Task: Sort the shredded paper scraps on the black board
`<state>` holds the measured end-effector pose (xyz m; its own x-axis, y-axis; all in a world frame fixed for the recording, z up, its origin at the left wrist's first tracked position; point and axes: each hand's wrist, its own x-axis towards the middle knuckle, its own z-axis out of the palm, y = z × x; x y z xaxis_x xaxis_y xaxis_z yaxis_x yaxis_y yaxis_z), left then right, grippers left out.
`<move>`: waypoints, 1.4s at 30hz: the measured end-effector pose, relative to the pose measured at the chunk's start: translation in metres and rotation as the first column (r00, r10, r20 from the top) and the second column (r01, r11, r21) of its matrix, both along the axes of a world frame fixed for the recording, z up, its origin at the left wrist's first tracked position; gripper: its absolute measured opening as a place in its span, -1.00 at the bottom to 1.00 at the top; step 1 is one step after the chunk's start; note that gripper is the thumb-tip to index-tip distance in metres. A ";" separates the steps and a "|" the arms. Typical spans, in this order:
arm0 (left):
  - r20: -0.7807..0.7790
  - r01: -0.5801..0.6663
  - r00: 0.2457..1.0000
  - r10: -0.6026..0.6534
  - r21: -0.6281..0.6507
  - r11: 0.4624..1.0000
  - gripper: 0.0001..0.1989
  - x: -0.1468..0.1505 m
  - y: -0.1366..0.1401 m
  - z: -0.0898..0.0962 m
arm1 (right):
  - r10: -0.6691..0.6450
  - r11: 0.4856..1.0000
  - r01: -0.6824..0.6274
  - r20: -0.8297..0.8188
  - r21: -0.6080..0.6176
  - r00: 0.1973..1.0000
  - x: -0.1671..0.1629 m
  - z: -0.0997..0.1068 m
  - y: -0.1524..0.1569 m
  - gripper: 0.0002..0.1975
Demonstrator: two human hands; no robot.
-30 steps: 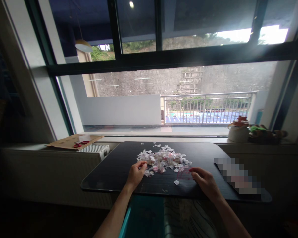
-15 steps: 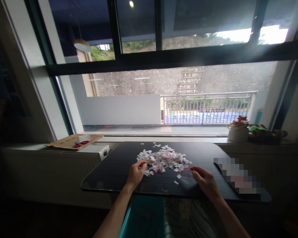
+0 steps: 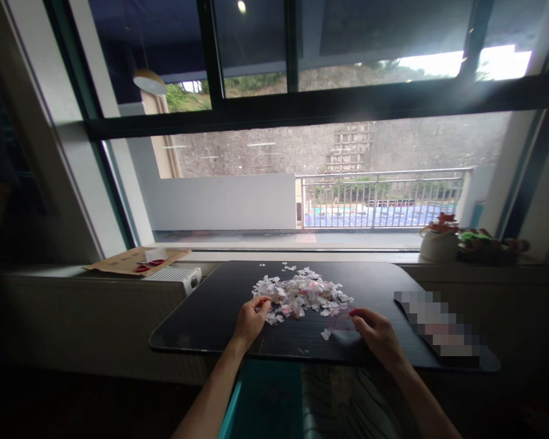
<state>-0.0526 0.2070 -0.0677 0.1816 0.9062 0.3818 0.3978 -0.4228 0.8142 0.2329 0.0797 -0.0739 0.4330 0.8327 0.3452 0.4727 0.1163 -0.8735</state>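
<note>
A heap of small torn-looking white and pink paper scraps (image 3: 304,291) lies on the dark tabletop (image 3: 201,323). At the heap's near left edge is my left hand (image 3: 252,320), its fingers pinched together; whether anything is between them I cannot make out. My right hand (image 3: 377,332), to the right of the heap, pinches a thin see-through pinkish plastic piece (image 3: 341,319) between thumb and fingers. That piece lies low over the table and reaches toward the scraps. Just below its left end sits a loose paper scrap (image 3: 326,334).
On the sill at left, red-handled scissors (image 3: 150,266) rest on a brown paper bag (image 3: 119,262), near a white radiator (image 3: 176,276). A blurred-out object (image 3: 441,329) occupies the table's right side. A white pot (image 3: 439,244) stands on the right sill, before the window.
The plastic piece in my right hand has shifted slightly left and down. A scrap that lay apart near it now sits with the lower loose one. My left hand has stayed put.
</note>
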 end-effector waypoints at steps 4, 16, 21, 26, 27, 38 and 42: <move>-0.014 0.000 1.000 0.000 0.012 1.000 -0.84 0.000 -0.001 0.000 | -0.021 1.000 0.021 -0.009 0.004 1.000 0.000 -0.001 0.000 -0.67; -0.280 0.135 0.956 -0.086 0.161 0.978 -0.91 0.020 -0.019 0.021 | -0.108 0.994 0.108 -0.073 -0.004 0.991 0.000 0.005 -0.001 -0.62; -0.503 0.466 0.788 -0.355 0.110 0.878 -0.94 0.067 -0.045 0.034 | -0.127 0.992 0.127 -0.107 -0.005 0.986 -0.001 0.005 -0.002 -0.61; -0.602 0.564 0.668 -0.438 0.025 0.826 -0.83 0.089 -0.046 0.035 | -0.135 0.991 0.137 -0.136 0.001 0.981 -0.001 0.004 0.000 -0.63; -0.612 0.568 0.657 -0.440 0.019 0.823 -0.86 0.090 -0.044 0.036 | -0.135 0.991 0.137 -0.142 0.004 0.981 0.000 0.003 0.001 -0.64; -0.721 0.571 0.562 -0.405 -0.016 0.821 -0.83 0.096 -0.034 0.039 | -0.119 0.992 0.125 -0.157 0.031 0.980 -0.001 0.002 0.002 -0.69; -0.756 0.555 0.538 -0.371 -0.013 0.832 -0.82 0.105 -0.033 0.038 | -0.116 0.992 0.123 -0.156 0.033 0.981 -0.001 0.002 0.001 -0.70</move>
<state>0.0525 0.1736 -0.0293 0.8430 0.5283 0.1006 0.4954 -0.8357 0.2370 0.2324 0.0809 -0.0716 0.5790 0.7577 0.3010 0.3464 0.1056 -0.9321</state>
